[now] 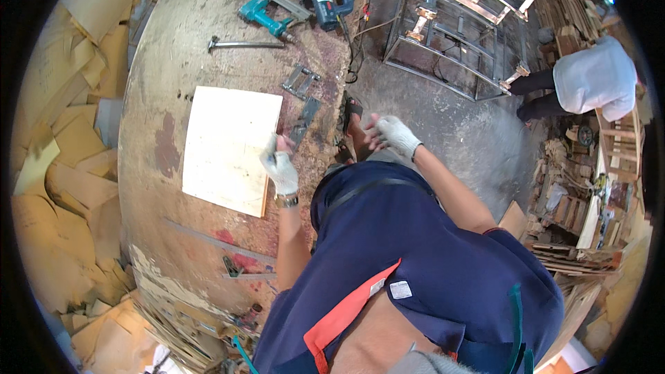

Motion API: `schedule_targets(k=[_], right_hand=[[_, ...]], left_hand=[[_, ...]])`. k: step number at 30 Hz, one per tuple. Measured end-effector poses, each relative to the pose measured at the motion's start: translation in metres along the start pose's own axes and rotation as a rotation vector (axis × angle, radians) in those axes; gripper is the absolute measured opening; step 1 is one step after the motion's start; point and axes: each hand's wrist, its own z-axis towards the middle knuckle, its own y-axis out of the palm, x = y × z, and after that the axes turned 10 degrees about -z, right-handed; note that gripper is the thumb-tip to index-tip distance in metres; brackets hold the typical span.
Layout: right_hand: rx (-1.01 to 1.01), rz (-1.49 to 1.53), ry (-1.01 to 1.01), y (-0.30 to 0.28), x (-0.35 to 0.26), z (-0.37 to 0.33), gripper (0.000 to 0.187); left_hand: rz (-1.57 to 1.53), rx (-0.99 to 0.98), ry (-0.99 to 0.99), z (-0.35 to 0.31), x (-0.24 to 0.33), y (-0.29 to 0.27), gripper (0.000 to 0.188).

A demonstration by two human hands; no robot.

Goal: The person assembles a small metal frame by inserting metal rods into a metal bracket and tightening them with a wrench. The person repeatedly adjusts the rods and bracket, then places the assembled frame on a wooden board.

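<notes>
A pale square wooden board (232, 149) lies on the worn workbench (156, 107). My left hand (280, 170), in a white glove with bare fingertips and a watch at the wrist, is over the board's right edge. Its fingers look loosely apart and I see nothing held; whether it touches the board I cannot tell. My right hand (393, 135), gloved the same way, is off the bench's right side above my legs. Its fingers are spread, slightly blurred, with nothing in them. Just beyond the left hand lie a metal clamp-like piece (300, 82) and a dark flat metal piece (305, 119).
At the bench's far end are a teal nail gun (267, 17), a blue cordless jigsaw (329, 1) and a hammer (246, 45). A long metal ruler (215, 241) lies nearer. A metal frame (450, 55) stands on the floor, beside a bending person (596, 76). Foam scraps (76, 180) pile up at left.
</notes>
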Motion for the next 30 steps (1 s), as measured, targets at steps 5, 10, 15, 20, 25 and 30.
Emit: schedule_targets(k=[5, 10, 15, 20, 25, 30], right_hand=[[-0.389, 0.148, 0.17, 0.057, -0.05, 0.015, 0.082], [-0.492, 0.313, 0.398, 0.104, -0.064, 0.023, 0.055], [-0.479, 0.548, 0.516, 0.111, -0.048, 0.024, 0.019], [-0.627, 0.579, 0.479, 0.102, -0.021, 0.037, 0.02], [-0.567, 0.433, 0.391, 0.1, -0.027, 0.029, 0.023], [-0.419, 0.155, 0.265, 0.107, -0.034, 0.021, 0.028]], left_hand=[[0.252, -0.357, -0.075, -0.018, 0.003, -0.019, 0.018], [0.148, -0.663, -0.034, -0.035, 0.033, 0.012, 0.044], [0.045, -0.458, -0.109, -0.064, -0.004, -0.001, 0.066], [0.128, -0.526, -0.129, -0.076, -0.026, -0.019, 0.071], [0.325, -0.686, -0.045, -0.065, -0.002, -0.015, 0.071], [0.304, -0.698, -0.012, -0.061, -0.012, -0.021, 0.064]])
